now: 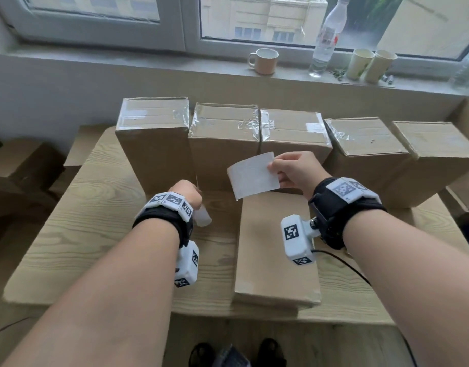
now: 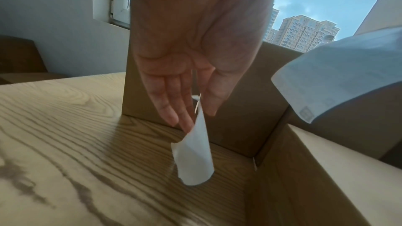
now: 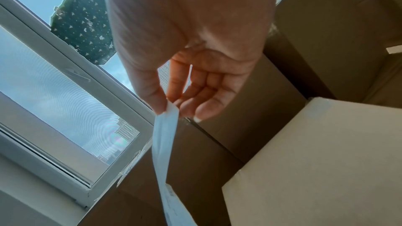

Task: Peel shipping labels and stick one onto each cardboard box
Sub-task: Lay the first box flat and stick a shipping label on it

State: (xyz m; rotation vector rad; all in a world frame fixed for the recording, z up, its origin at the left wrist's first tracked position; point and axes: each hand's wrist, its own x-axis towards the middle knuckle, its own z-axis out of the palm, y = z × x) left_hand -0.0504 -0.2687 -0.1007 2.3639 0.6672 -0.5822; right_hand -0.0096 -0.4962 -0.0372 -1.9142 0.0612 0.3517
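Note:
My right hand (image 1: 274, 168) pinches the right edge of a white shipping label (image 1: 253, 177) between thumb and fingers (image 3: 161, 102), holding it in the air over the far end of a flat cardboard box (image 1: 275, 255). The label (image 3: 163, 143) hangs edge-on in the right wrist view. My left hand (image 1: 187, 193) hovers low over the table, left of that box. A curled white backing paper (image 2: 193, 157) hangs from its nearly straight fingers (image 2: 174, 109), its top edge between fingers and thumb. The label (image 2: 339, 75) shows at right in that view too.
Several taped cardboard boxes (image 1: 224, 144) stand in a row along the back of the wooden table (image 1: 90, 234). On the window sill behind are a mug (image 1: 263, 60), a plastic bottle (image 1: 327, 38) and two paper cups (image 1: 371, 64). More boxes sit on the floor at left.

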